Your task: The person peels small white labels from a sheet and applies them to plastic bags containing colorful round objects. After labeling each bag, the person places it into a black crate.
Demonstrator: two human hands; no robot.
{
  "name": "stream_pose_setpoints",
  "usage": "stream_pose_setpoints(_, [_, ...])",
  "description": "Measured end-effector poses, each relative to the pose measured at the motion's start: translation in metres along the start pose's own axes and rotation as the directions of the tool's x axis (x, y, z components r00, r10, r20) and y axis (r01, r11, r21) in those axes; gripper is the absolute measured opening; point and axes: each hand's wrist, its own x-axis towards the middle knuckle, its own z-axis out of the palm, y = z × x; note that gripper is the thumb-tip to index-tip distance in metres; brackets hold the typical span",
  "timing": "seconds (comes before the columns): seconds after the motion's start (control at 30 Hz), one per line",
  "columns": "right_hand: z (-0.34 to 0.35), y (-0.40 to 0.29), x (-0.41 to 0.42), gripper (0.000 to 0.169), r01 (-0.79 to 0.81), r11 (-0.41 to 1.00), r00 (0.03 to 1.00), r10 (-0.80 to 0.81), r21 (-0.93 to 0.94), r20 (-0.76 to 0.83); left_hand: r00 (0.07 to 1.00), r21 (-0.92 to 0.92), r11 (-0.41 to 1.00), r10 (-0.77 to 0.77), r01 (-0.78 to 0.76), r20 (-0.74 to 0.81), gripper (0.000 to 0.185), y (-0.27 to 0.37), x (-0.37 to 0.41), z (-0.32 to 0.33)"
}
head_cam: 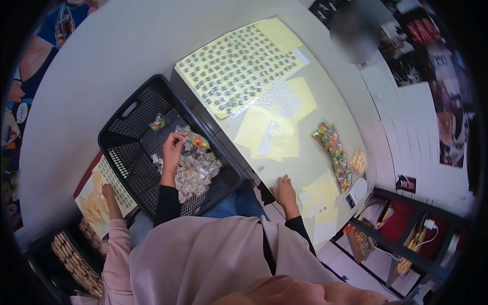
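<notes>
My left hand (173, 150) grips one end of a clear packet of multicoloured candy (197, 140), held over a black plastic basket (124, 152). Below it in the basket lies a heap of clear bags with pale, whitish contents (198, 171). Another small packet of colourful candy (157, 123) rests apart from the heap, towards the basket's far side. My right hand (284, 191) lies on the pale table (263, 171) with its fingers apart and nothing in it. Loose yellow sticker sheets (318, 194) are just beside it.
A large yellow sheet of round stickers (236, 68) covers the table's far end. Candy packets (333, 156) line its right side near a white scale (356, 192). At left, a co-worker's hand (108, 191) is among bags of orange-yellow snacks (93, 206).
</notes>
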Motion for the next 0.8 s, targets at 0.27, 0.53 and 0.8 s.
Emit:
stream_pose_setpoints(0.27, [-0.065, -0.006, -0.032, 0.052, -0.057, -0.035, 0.975, -0.217, 0.998, 0.048, 0.667, -0.207, 0.974, 0.091, 0.096, 0.739, 0.006, 0.128, -0.059, 0.167])
stream_pose_setpoints(0.53, [-0.044, 0.080, -0.081, 0.035, 0.040, -0.106, 0.996, 0.086, 0.994, -0.030, 0.529, -0.238, 0.903, 0.014, 0.358, 0.848, 0.044, 0.118, -0.120, 0.311])
stream_pose_setpoints(0.8, [0.000, 0.132, -0.084, 0.040, 0.134, 0.316, 0.915, 0.324, 0.939, -0.240, 0.361, 0.188, 0.880, -0.362, 0.436, 0.859, 0.041, 0.081, -0.159, 0.378])
